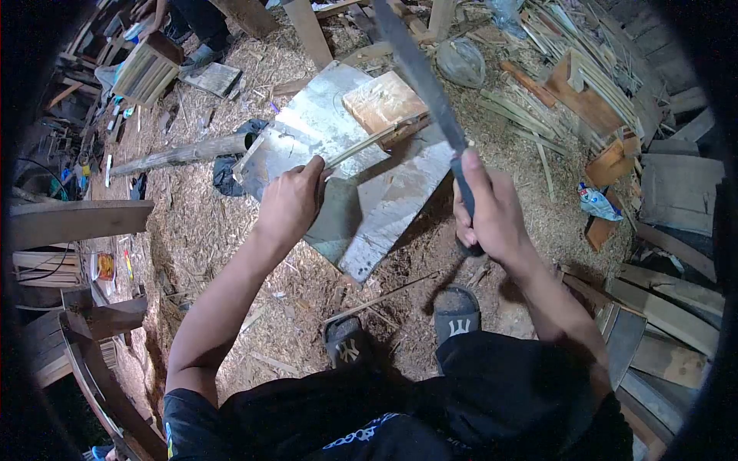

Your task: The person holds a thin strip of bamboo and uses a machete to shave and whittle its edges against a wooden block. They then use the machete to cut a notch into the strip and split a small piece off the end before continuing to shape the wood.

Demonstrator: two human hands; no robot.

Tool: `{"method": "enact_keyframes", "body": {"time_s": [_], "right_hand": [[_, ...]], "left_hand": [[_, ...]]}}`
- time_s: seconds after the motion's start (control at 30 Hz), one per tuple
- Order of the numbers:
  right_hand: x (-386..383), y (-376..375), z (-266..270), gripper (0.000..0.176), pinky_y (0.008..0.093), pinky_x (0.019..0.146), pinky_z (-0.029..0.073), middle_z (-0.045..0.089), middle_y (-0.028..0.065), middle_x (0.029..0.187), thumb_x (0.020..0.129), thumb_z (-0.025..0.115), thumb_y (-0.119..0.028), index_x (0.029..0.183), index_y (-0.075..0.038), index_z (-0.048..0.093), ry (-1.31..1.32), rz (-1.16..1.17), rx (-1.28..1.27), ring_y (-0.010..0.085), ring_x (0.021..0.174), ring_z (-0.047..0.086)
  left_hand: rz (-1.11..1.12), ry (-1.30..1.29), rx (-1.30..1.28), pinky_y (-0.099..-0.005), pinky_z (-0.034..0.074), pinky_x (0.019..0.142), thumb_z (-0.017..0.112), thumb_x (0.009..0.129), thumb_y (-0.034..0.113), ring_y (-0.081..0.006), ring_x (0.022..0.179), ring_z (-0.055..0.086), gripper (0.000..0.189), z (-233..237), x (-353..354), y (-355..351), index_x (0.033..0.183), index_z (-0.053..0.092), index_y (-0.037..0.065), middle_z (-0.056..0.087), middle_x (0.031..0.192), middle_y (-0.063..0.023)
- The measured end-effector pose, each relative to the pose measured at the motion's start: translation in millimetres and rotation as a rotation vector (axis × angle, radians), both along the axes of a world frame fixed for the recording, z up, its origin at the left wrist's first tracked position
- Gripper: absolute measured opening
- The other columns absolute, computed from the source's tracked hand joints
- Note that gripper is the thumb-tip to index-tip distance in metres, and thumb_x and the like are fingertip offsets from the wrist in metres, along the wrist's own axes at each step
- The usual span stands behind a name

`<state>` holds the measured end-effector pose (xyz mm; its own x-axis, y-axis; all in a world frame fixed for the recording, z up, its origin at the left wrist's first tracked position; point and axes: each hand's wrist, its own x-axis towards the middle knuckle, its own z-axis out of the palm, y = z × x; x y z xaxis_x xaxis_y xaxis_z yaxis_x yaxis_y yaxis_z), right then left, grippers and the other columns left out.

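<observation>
My right hand (496, 207) is closed around the dark handle of a machete (421, 73), its long blade raised and pointing up and away from me. In my left hand (288, 201), fingers curled, are thin bamboo strips (361, 147) that slant up to the right. Their far end overlaps the front edge of a thick wooden block (380, 96). This block sits on a worn, pale flat board (400, 203) on the ground. A rounded grey piece (338, 219) lies on the board just below my left hand.
Shavings (231, 223) cover the floor around my sandals (457, 311). A bamboo pole (181, 154) lies left of the board. Wood pieces (661, 315) are stacked at right, below bundled strips (600, 84). Another person's legs (204, 23) show at the upper left, beside a slatted stool (147, 73).
</observation>
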<state>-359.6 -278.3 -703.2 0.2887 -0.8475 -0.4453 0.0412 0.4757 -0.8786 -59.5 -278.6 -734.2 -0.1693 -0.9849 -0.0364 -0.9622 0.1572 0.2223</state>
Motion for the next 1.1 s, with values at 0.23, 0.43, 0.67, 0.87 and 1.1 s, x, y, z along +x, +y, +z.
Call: {"method": "enact_keyframes", "body": {"time_s": [0.23, 0.43, 0.67, 0.87, 1.1], "right_hand": [[9.5, 5.8, -76.1, 0.051, 0.0407, 0.056, 0.042, 0.055, 0.0127, 0.061, 0.103, 0.051, -0.045, 0.079, 0.0, 0.056, 0.546, 0.092, -0.548, 0.0299, 0.058, 0.055], [-0.5, -9.5, -4.1, 0.057, 0.0287, 0.038, 0.036, 0.045, -0.0009, 0.053, 0.102, 0.046, -0.057, 0.072, -0.009, 0.046, 0.065, 0.122, 0.237, 0.0106, 0.038, 0.042], [-0.4, -2.5, -10.1, 0.058, 0.026, 0.036, 0.034, 0.043, -0.0017, 0.052, 0.101, 0.044, -0.061, 0.08, -0.007, 0.048, 0.291, 0.067, -0.317, 0.0083, 0.037, 0.041], [15.8, 4.4, -72.0, 0.045, 0.0398, 0.053, 0.043, 0.056, 0.0093, 0.059, 0.103, 0.054, -0.036, 0.075, -0.001, 0.057, 0.54, 0.066, -0.61, 0.0213, 0.057, 0.059], [-3.0, -13.0, -20.1, 0.068, 0.0284, 0.033, 0.037, 0.042, -0.0011, 0.047, 0.1, 0.046, -0.061, 0.059, -0.008, 0.038, 0.151, 0.237, 0.065, 0.0116, 0.033, 0.043]], "left_hand": [[-0.028, -0.002, -0.028, -0.0567, 0.051, 0.061, 0.055, 0.099, 0.02, -0.0476, 0.073, 0.065, 0.014, 0.9, -1.8, 2.6, 0.102, 0.052, 0.007, 0.066, 0.081, -0.0231], [0.011, -0.064, 0.012, -0.0564, 0.051, 0.061, 0.055, 0.1, 0.022, -0.0467, 0.071, 0.066, 0.016, 10.6, -5.5, -0.5, 0.101, 0.053, 0.006, 0.067, 0.079, -0.0224], [-0.003, 0.012, -0.021, -0.0561, 0.051, 0.062, 0.057, 0.098, 0.02, -0.047, 0.072, 0.065, 0.015, 1.9, -2.8, 2.1, 0.099, 0.053, 0.006, 0.066, 0.077, -0.0245], [-0.006, 0.023, -0.016, -0.0563, 0.051, 0.061, 0.056, 0.099, 0.02, -0.0474, 0.072, 0.065, 0.015, 0.5, -2.5, 2.2, 0.099, 0.054, 0.006, 0.066, 0.076, -0.0251], [0.031, -0.015, 0.018, -0.0547, 0.05, 0.063, 0.06, 0.096, 0.017, -0.0472, 0.073, 0.064, 0.014, 4.1, -3.9, -2.1, 0.096, 0.054, 0.004, 0.065, 0.076, -0.0262]]}}
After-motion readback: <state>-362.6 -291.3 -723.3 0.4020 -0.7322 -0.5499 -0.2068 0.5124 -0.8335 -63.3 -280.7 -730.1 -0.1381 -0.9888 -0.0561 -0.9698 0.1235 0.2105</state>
